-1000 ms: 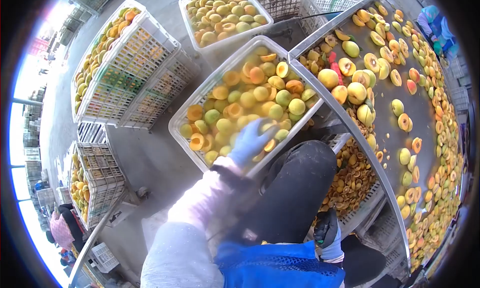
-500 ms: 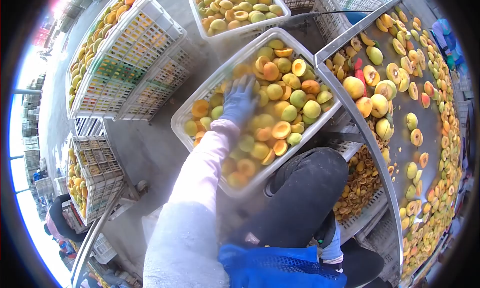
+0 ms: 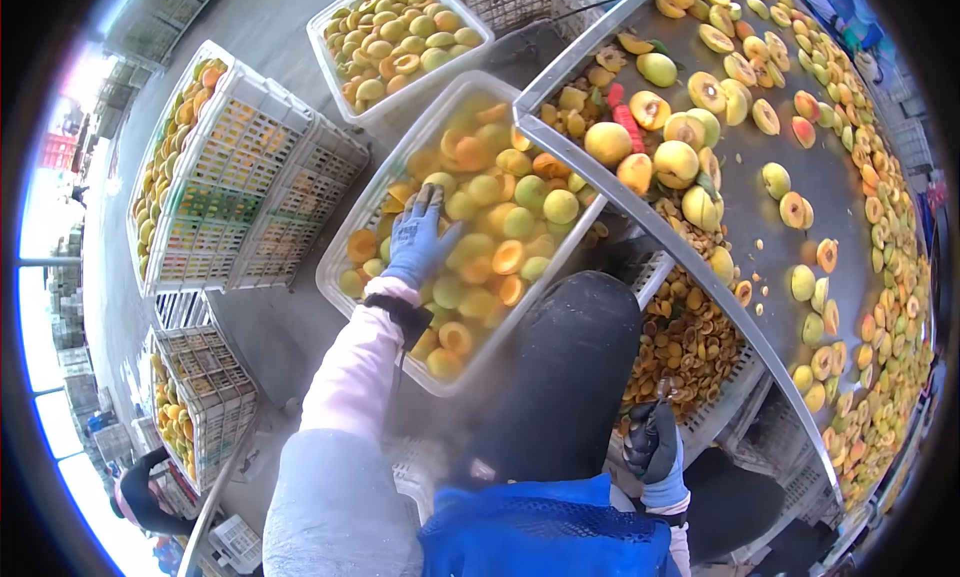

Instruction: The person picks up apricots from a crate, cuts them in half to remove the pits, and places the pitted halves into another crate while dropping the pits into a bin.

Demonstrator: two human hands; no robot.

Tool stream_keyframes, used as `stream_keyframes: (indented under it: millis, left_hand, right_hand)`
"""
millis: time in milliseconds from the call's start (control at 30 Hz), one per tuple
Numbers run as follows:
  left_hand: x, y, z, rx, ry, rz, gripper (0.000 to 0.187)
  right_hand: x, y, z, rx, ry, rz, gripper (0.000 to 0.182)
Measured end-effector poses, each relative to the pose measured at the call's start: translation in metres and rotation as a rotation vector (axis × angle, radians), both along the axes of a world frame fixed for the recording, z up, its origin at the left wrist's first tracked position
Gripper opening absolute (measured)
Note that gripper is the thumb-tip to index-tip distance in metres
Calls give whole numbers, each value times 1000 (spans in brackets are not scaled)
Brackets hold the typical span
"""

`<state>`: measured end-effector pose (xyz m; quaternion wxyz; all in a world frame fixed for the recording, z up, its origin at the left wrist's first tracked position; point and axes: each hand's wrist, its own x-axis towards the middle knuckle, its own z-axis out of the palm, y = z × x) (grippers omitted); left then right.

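Observation:
My left hand, in a blue glove, lies spread on the fruit near the left side of a white plastic crate. Its fingers are apart and touch the apricots, some whole-looking and some halved with orange hollows. My right hand, in a blue glove with a dark palm, is beside my right thigh. Its fingers are curled around a small tool with a shiny, loop-like tip; the handle is hidden in the hand. Below the table edge, just above that hand, is a crate of brown pits or scraps.
A metal-edged sorting table on the right carries many halved apricots and a red object. Stacked fruit crates stand at the left, another full crate beyond. A bent-over person is at lower left.
My left hand has shifted to the left side of the crate and shows more clearly. My right hand has risen into view with the small tool. The view has turned slightly.

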<state>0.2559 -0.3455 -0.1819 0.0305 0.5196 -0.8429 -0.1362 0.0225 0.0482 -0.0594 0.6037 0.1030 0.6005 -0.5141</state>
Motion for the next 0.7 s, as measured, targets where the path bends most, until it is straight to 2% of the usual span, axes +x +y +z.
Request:
stream_keyframes:
  millis: [67, 100, 133, 167, 200, 233, 267, 333, 400, 467, 533, 600, 700]
  left_hand:
    - [-12, 29, 12, -100, 170, 43, 58]
    - [-25, 42, 24, -141, 314, 53, 47]
    - [-40, 54, 40, -45, 412, 121, 39]
    - [-58, 64, 59, -144, 497, 42, 30]
    - [-89, 82, 98, -77, 704, 36, 25]
    - [-114, 96, 121, -63, 805, -20, 22]
    - [-138, 105, 135, -69, 821, -93, 24]
    - [-205, 147, 192, 113, 886, -281, 24]
    - [-274, 182, 220, 181, 678, -601, 23]
    - [-343, 211, 216, 116, 467, -807, 35]
    - [-414, 225, 196, 2, 352, -873, 47]
    - [-473, 233, 149, -147, 215, -933, 52]
    - [-502, 244, 149, -43, 136, -1011, 49]
  right_hand:
    - [-11, 27, -26, -198, -340, -204, 43]
    - [-11, 28, -32, 79, -305, -179, 39]
    - [-7, 44, -42, 49, -187, -118, 40]
    - [-12, 29, -5, 167, -251, -87, 40]
    - [-13, 33, 5, 27, -241, -72, 39]
    - [-21, 32, 23, -63, -229, 18, 37]
    - [-24, 35, 18, -52, -214, 35, 34]
    - [-30, 37, 15, -10, 31, 35, 35]
    - [-38, 57, -6, -35, 236, 71, 39]
    - [-47, 70, -12, -46, 255, 26, 43]
    - [-59, 75, -5, -50, 95, -109, 47]
    - [-66, 80, -1, -32, 133, -120, 49]
    - [-76, 92, -4, -43, 164, -186, 50]
